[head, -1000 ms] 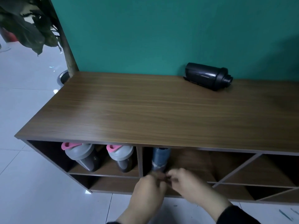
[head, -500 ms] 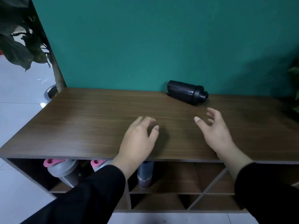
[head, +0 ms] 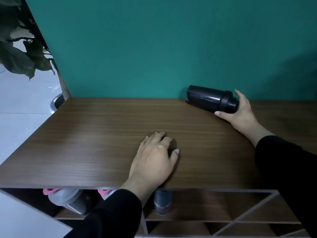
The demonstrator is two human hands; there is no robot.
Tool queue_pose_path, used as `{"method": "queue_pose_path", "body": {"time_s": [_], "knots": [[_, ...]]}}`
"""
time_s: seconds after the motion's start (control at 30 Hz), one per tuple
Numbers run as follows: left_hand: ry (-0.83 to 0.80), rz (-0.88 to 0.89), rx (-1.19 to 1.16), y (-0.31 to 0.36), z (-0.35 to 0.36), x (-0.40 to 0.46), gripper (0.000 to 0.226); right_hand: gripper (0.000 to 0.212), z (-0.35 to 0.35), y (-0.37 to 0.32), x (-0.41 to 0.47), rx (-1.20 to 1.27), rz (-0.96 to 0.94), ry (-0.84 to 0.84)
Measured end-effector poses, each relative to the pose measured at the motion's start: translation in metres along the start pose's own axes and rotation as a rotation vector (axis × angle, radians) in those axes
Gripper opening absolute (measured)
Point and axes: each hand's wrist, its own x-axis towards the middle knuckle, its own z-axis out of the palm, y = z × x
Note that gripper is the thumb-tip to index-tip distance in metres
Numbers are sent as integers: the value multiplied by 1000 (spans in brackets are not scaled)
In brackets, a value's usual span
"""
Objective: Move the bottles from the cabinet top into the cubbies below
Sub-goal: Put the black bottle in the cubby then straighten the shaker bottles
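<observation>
My right hand is cupped around the cap end of the black bottle, thumb under its near side and fingers curling over the far side, so I am gripping it, though it is not lifted. The bottle lies on its side at the back of the worktop, its base pointing left, right against the teal wall. My left hand rests palm down near the front edge of the worktop, fingers loosely spread and holding nothing, well apart from the bottle. Both my sleeves are black. Below the front edge, in the cubbies, two grey shakers with pink lids lean in the left compartment, the second mostly hidden by my left sleeve. A dark blue bottle stands upright in the next compartment to the right. The cubbies further right have slanted dividers. A leafy plant stands beyond the cabinet's left end.
</observation>
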Motion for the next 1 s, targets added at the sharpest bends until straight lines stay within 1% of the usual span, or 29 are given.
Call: {"method": "queue_pose_path", "body": {"time_s": [0.17, 0.3, 0.63, 0.7, 0.77, 0.83, 0.87, 0.9, 0.93, 1.0], "knots": [[-3, 1, 17, 1, 0, 1, 55, 93, 4, 1, 8, 30, -24, 39], [0, 3, 17, 3, -1, 0, 55, 77, 0, -2, -2, 69, -46, 92], [-16, -5, 12, 3, -3, -1, 55, 68, -9, -14, -43, 1, -143, 151], [-11, -22, -31, 4, -6, -2, 58, 68, -10, -17, -51, 5, -166, 169], [-16, -65, -179, 4, -10, -4, 68, 68, -12, -21, -60, 30, -182, 191], [38, -91, -436, 2, -17, -8, 78, 68, -19, -30, -72, 72, -220, 202], [93, -87, -551, 1, -21, -12, 82, 68, -24, -37, -80, 91, -253, 195], [162, -71, -608, 0, -27, -18, 84, 69, -30, -46, -91, 90, -296, 182], [232, -36, -605, -1, -34, -26, 87, 70, -38, -58, -104, 72, -346, 163], [296, 99, -513, 4, -52, -45, 95, 74, -60, -80, -133, 0, -472, 103]]}}
